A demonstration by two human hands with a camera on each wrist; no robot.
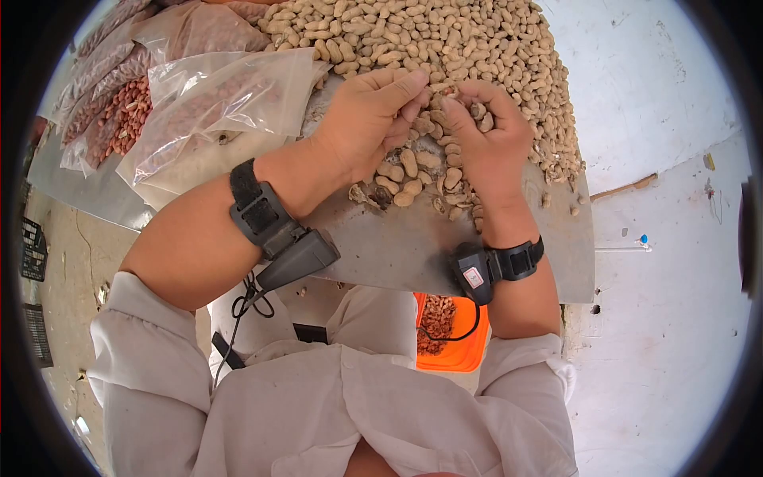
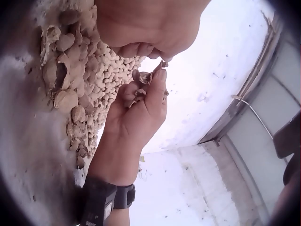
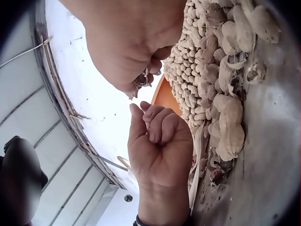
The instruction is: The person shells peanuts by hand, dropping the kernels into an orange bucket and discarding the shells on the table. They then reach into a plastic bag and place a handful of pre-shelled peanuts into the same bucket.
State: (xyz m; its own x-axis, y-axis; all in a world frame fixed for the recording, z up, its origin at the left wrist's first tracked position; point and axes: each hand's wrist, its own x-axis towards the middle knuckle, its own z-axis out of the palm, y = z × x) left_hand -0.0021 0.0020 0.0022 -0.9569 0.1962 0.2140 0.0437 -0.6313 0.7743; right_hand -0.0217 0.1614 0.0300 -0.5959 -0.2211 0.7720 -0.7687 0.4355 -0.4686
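Note:
My right hand (image 1: 497,139) grips cracked peanut shells (image 2: 143,77) between thumb and curled fingers, at the near side of the peanut pile (image 1: 445,32). Just left of it is my left hand (image 1: 369,111), its fingers curled inward and the thumb close against the index finger. No thing shows inside the left hand in the right wrist view, where its palm side (image 3: 160,146) faces the camera. The fingertips of both hands are close together, right at the shell edge in the left wrist view. Below the hands lie loose peanuts (image 1: 409,163) and broken shells.
Clear plastic bags (image 1: 230,87) lie at the left, and red peanut kernels (image 1: 127,115) show in an open one. The grey tabletop's near edge (image 1: 381,270) runs before the person's lap. Under it, an orange basin (image 1: 469,354) holds reddish bits. A stick (image 1: 624,187) lies at right.

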